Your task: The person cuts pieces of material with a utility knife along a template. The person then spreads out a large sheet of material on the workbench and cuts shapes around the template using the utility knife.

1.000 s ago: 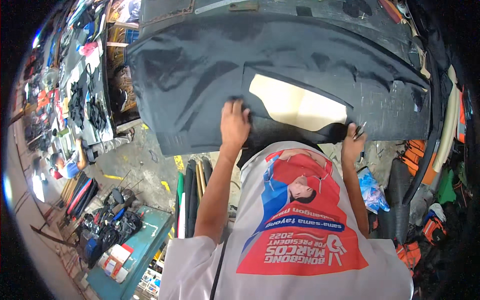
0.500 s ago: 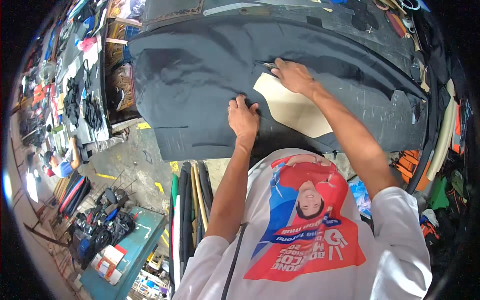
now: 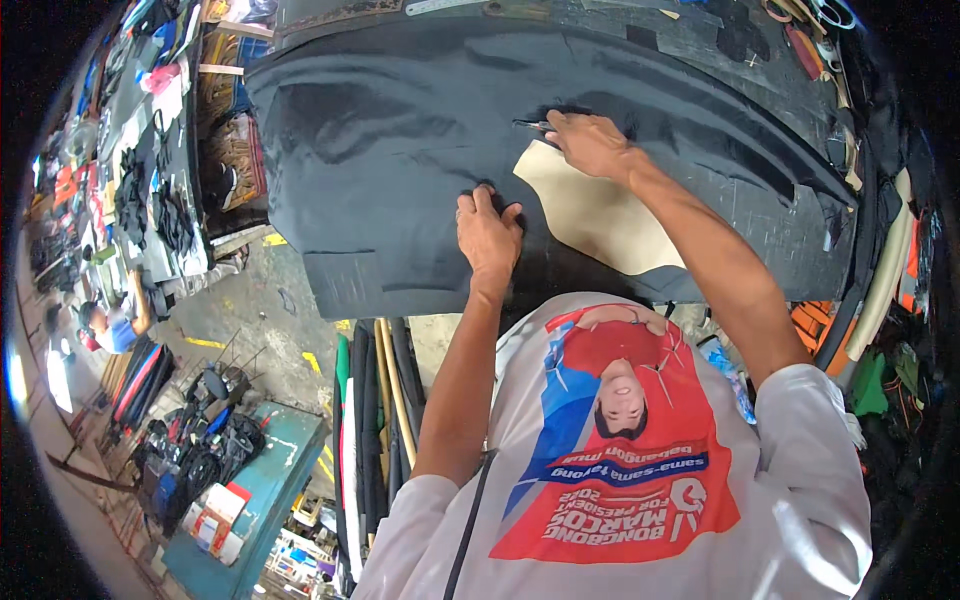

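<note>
Panel in cream (image 3: 600,225) lies slantwise lengthwise, upper-left to lower-right.

Dark, scratched worktable (image 3: 765,265), spread with a wide, wrinkled black sheet (image 3: 380,150); beyond it, a pale ruler (image 3: 440,5) lies at the far side and a dark flat piece (image 3: 740,40) at far right. Near left: teal table (image 3: 282,462) bearing heaped dark articles (image 3: 195,450) and red-and-white packets (image 3: 215,520).

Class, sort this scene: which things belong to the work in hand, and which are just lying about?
In the work: left hand; right hand; metal-tipped tool; black sheet; pale flat piece.
Lying about: dark heap; standing rolls; long ruler.
</note>
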{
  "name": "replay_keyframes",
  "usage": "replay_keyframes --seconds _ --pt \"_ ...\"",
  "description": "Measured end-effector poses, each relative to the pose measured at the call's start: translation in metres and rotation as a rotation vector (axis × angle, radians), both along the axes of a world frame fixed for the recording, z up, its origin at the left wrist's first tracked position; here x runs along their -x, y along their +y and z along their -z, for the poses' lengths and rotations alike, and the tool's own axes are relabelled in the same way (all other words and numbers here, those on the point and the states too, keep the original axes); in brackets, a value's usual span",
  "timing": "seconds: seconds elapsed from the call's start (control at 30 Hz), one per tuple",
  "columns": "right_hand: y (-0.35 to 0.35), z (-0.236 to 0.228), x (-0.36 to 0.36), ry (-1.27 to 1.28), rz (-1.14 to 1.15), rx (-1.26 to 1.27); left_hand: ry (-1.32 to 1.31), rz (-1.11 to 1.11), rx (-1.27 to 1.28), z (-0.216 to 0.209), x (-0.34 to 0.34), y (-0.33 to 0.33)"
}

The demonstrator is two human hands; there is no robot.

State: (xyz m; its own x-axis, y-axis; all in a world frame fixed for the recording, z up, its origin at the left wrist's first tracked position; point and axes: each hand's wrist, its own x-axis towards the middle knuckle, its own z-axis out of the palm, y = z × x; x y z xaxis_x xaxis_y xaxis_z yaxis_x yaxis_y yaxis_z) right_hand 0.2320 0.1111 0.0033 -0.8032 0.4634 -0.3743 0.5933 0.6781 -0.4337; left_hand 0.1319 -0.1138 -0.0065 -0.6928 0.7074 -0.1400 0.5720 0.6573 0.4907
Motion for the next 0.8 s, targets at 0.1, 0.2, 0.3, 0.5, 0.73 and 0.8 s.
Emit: replay_keyframes --seconds 0.1,0.2,0.3,0.5,0.73,0.8 --pt "0.003 -0.002 0.005 -0.028 -0.054 -0.058 -0.013 0.0 0.007 -0.001 0.001 0.001" --pt "0.008 -0.008 0.01 -0.023 -0.137 -0.147 -0.021 -0.005 0.023 -0.002 0.001 0.001" --pt "0.015 -0.012 0.013 -0.041 -0.194 -0.179 -0.039 -0.016 0.027 -0.002 0.0 0.001" --pt "0.014 -0.006 0.009 -0.057 -0.201 -0.141 -0.007 -0.01 0.011 -0.002 -0.001 0.002" --pt "0.005 -0.01 -0.02 -0.042 -0.11 -0.126 -0.044 -0.016 0.013 -0.004 0.0 -0.001" --pt "0.007 -0.009 -0.022 -0.051 -0.088 -0.13 -0.042 -0.004 0.013 -0.003 0.001 -0.002"
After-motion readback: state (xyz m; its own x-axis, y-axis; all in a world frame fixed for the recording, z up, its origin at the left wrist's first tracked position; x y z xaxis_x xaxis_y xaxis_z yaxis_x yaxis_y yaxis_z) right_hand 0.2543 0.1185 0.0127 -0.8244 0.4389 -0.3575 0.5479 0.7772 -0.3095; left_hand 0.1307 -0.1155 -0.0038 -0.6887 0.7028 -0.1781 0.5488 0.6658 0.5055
